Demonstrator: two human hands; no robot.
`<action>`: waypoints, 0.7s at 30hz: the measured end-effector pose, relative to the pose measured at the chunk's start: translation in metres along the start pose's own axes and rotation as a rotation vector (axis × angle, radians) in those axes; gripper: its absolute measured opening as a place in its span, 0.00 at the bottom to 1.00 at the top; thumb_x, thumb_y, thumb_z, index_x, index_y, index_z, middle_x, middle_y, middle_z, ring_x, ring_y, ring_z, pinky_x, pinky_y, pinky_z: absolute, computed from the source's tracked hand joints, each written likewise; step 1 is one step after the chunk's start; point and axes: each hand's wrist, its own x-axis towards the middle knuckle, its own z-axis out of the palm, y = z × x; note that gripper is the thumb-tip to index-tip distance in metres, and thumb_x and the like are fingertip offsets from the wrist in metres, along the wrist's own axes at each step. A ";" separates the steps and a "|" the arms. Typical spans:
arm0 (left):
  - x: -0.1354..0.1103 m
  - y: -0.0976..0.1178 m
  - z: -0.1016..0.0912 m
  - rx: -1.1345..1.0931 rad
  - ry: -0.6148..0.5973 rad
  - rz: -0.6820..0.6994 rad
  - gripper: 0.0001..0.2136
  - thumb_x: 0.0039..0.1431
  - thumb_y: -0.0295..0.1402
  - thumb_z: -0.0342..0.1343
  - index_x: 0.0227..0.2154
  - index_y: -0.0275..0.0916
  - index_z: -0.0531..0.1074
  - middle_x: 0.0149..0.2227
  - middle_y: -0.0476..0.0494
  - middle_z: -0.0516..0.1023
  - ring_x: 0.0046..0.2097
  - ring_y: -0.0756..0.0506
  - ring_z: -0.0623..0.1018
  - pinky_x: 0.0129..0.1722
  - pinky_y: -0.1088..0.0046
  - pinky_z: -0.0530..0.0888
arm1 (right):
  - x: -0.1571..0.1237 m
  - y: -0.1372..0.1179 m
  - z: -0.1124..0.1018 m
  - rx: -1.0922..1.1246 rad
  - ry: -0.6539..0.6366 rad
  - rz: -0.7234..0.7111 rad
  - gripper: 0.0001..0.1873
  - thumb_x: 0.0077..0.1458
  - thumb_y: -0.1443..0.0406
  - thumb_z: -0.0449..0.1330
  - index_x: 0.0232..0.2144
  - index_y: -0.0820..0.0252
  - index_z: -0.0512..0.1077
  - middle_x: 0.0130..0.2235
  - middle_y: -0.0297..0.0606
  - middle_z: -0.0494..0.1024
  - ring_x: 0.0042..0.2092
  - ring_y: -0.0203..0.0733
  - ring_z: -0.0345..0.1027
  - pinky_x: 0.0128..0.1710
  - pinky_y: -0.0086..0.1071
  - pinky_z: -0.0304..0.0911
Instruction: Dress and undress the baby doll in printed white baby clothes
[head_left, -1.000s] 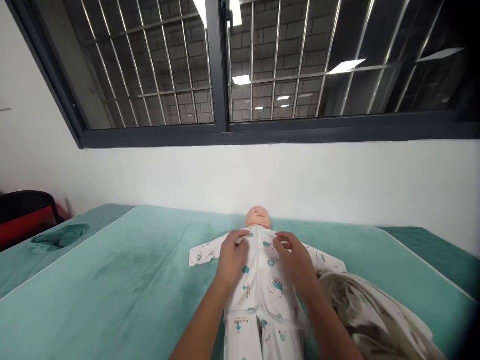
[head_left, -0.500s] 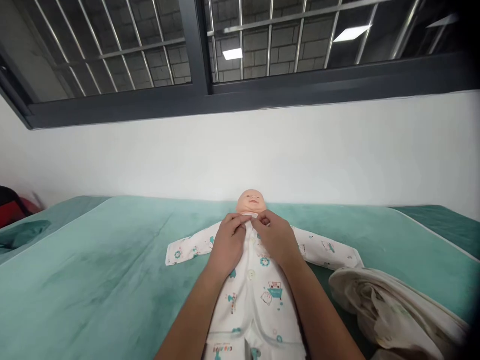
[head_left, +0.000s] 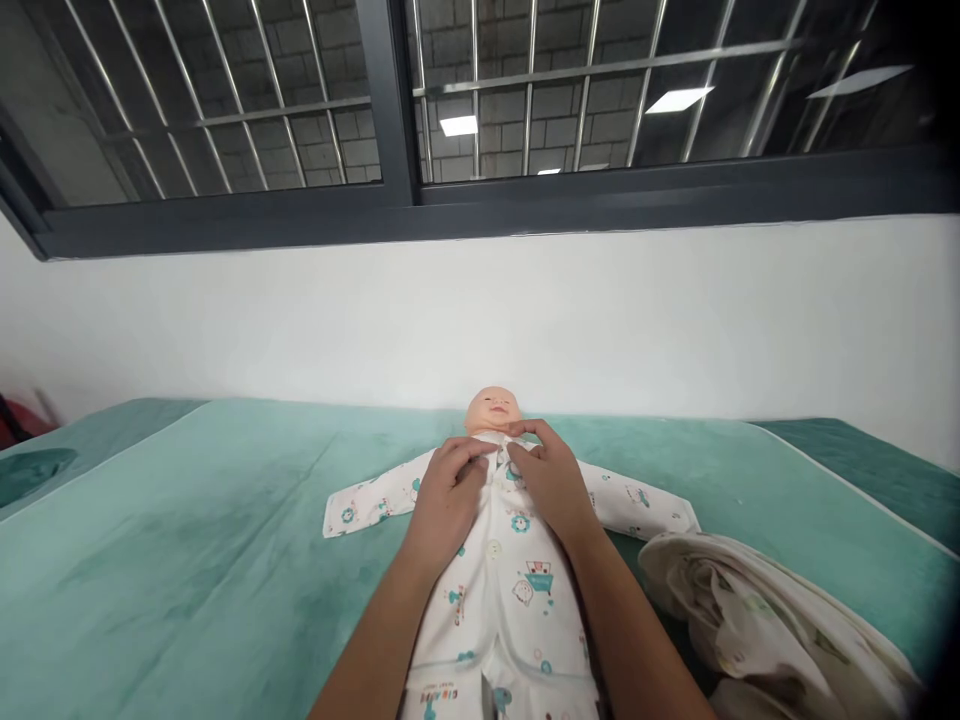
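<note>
**A:** ok so how are the hands sitting?

**B:** The left hand (head_left: 448, 492) comes up from the bottom edge on a straight forearm. It's palm down on the doll's chest, with the fingers bent so the tips meet the front seam of the onesie (head_left: 510, 585) just under the collar. The right hand (head_left: 551, 480) mirrors it from the other side, fingers arched over the collar with the tips close to the left ones.

**A:** actually gripping anything?

**B:** Both are in a narrow curl pressed to the fabric, but the knuckles hide the tips. I can't tell if they're pinching it or only resting on it.

**A:** and the doll?

**B:** The baby doll (head_left: 493, 408) is on its back in the middle of the mat with its head toward the wall. Both sleeves are spread flat to the sides, and the legs run off the bottom edge between the two forearms, which cover the onesie's flanks.

**A:** what else is around?

**B:** At the far left edge there's a dark green cloth (head_left: 30, 470), then the wide teal mat (head_left: 187, 560) under everything. On the person's right a crumpled cream cloth (head_left: 757, 620) is heaped just beside that sleeve's cuff — touching or overlapping, hard to say. Behind it all there's a white wall (head_left: 675, 320) and a barred window (head_left: 390, 110).
</note>
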 end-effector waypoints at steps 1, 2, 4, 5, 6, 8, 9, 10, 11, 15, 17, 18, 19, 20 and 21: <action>-0.003 0.000 -0.002 -0.005 -0.015 0.002 0.12 0.65 0.35 0.49 0.44 0.49 0.77 0.51 0.48 0.72 0.54 0.45 0.71 0.56 0.67 0.66 | -0.001 0.001 -0.001 -0.003 -0.031 -0.011 0.09 0.52 0.62 0.57 0.38 0.52 0.71 0.27 0.26 0.71 0.23 0.33 0.55 0.25 0.29 0.52; -0.006 0.001 -0.003 -0.008 -0.031 0.005 0.12 0.65 0.36 0.49 0.44 0.50 0.77 0.52 0.48 0.72 0.55 0.45 0.70 0.56 0.67 0.66 | -0.002 0.001 -0.002 0.005 -0.053 -0.024 0.10 0.52 0.62 0.57 0.39 0.52 0.71 0.29 0.27 0.72 0.23 0.33 0.54 0.26 0.29 0.52; -0.012 -0.001 -0.007 -0.011 -0.063 0.018 0.12 0.65 0.38 0.49 0.44 0.51 0.77 0.55 0.48 0.70 0.58 0.45 0.68 0.58 0.66 0.65 | -0.006 0.001 -0.005 0.028 -0.083 -0.048 0.10 0.54 0.61 0.56 0.39 0.52 0.72 0.31 0.28 0.73 0.25 0.33 0.55 0.27 0.30 0.53; -0.014 -0.002 -0.009 -0.015 -0.078 0.027 0.12 0.65 0.38 0.49 0.45 0.52 0.77 0.56 0.48 0.69 0.60 0.44 0.67 0.59 0.66 0.64 | -0.008 0.001 -0.007 0.026 -0.097 -0.064 0.09 0.56 0.60 0.56 0.38 0.52 0.72 0.32 0.29 0.73 0.26 0.34 0.57 0.29 0.30 0.55; -0.017 -0.003 -0.010 -0.019 -0.094 0.035 0.12 0.66 0.39 0.49 0.46 0.52 0.76 0.58 0.48 0.68 0.61 0.44 0.65 0.61 0.66 0.62 | -0.010 0.000 -0.009 0.010 -0.116 -0.088 0.09 0.57 0.59 0.56 0.37 0.53 0.73 0.33 0.30 0.73 0.29 0.35 0.59 0.32 0.31 0.56; -0.021 -0.005 -0.013 -0.027 -0.119 0.043 0.12 0.66 0.39 0.49 0.47 0.53 0.76 0.60 0.50 0.65 0.63 0.45 0.63 0.63 0.66 0.59 | -0.014 -0.002 -0.015 -0.056 -0.188 -0.149 0.09 0.58 0.58 0.56 0.34 0.54 0.73 0.36 0.32 0.72 0.34 0.37 0.62 0.37 0.32 0.58; -0.023 -0.006 -0.014 -0.031 -0.128 0.042 0.12 0.66 0.39 0.50 0.47 0.54 0.76 0.60 0.50 0.65 0.64 0.45 0.62 0.64 0.66 0.59 | -0.016 -0.003 -0.018 -0.086 -0.236 -0.177 0.08 0.57 0.58 0.57 0.34 0.54 0.73 0.38 0.32 0.72 0.35 0.37 0.62 0.39 0.32 0.58; -0.023 -0.007 -0.015 -0.036 -0.132 0.040 0.12 0.66 0.40 0.50 0.47 0.55 0.75 0.61 0.51 0.64 0.65 0.45 0.61 0.64 0.66 0.58 | -0.018 -0.004 -0.020 -0.102 -0.285 -0.198 0.07 0.57 0.59 0.58 0.34 0.54 0.73 0.40 0.33 0.71 0.36 0.37 0.62 0.39 0.32 0.58; -0.024 -0.008 -0.015 -0.041 -0.135 0.039 0.12 0.66 0.40 0.50 0.47 0.55 0.76 0.61 0.52 0.64 0.65 0.45 0.61 0.64 0.66 0.58 | -0.020 -0.004 -0.022 -0.104 -0.326 -0.209 0.06 0.56 0.60 0.59 0.34 0.54 0.72 0.41 0.33 0.71 0.35 0.36 0.62 0.38 0.32 0.58; -0.023 -0.009 -0.016 -0.075 -0.140 0.026 0.10 0.65 0.42 0.51 0.45 0.54 0.76 0.61 0.52 0.64 0.65 0.45 0.61 0.63 0.65 0.60 | -0.028 -0.005 -0.022 -0.076 -0.324 -0.149 0.05 0.56 0.60 0.59 0.32 0.55 0.68 0.31 0.29 0.67 0.30 0.35 0.57 0.32 0.31 0.54; -0.022 -0.010 -0.016 -0.090 -0.138 0.029 0.10 0.65 0.43 0.51 0.43 0.53 0.76 0.61 0.51 0.64 0.65 0.44 0.61 0.62 0.65 0.60 | -0.031 -0.006 -0.018 -0.037 -0.305 -0.093 0.07 0.58 0.59 0.58 0.32 0.55 0.67 0.24 0.26 0.61 0.27 0.34 0.53 0.28 0.30 0.50; -0.022 -0.011 -0.016 -0.096 -0.136 0.033 0.10 0.64 0.43 0.52 0.42 0.53 0.76 0.61 0.51 0.64 0.65 0.44 0.61 0.62 0.64 0.60 | -0.032 -0.006 -0.016 -0.009 -0.307 -0.082 0.07 0.58 0.59 0.57 0.32 0.55 0.67 0.23 0.25 0.59 0.26 0.34 0.52 0.27 0.30 0.49; -0.022 -0.011 -0.016 -0.099 -0.137 0.037 0.09 0.64 0.43 0.52 0.41 0.52 0.76 0.61 0.51 0.64 0.65 0.44 0.61 0.62 0.64 0.60 | -0.032 -0.006 -0.015 0.016 -0.309 -0.085 0.07 0.58 0.59 0.57 0.32 0.55 0.67 0.22 0.25 0.58 0.26 0.34 0.51 0.27 0.30 0.48; -0.022 -0.012 -0.017 -0.099 -0.141 0.039 0.09 0.64 0.43 0.52 0.40 0.52 0.75 0.61 0.51 0.64 0.65 0.44 0.61 0.62 0.64 0.61 | -0.033 -0.007 -0.014 0.028 -0.309 -0.095 0.07 0.58 0.59 0.57 0.32 0.55 0.66 0.22 0.25 0.59 0.26 0.34 0.51 0.27 0.30 0.47; -0.022 -0.012 -0.017 -0.098 -0.144 0.041 0.09 0.64 0.43 0.52 0.40 0.51 0.75 0.61 0.51 0.64 0.65 0.44 0.61 0.62 0.64 0.61 | -0.033 -0.007 -0.013 0.025 -0.307 -0.105 0.07 0.58 0.59 0.57 0.31 0.55 0.66 0.23 0.25 0.59 0.27 0.34 0.51 0.27 0.30 0.47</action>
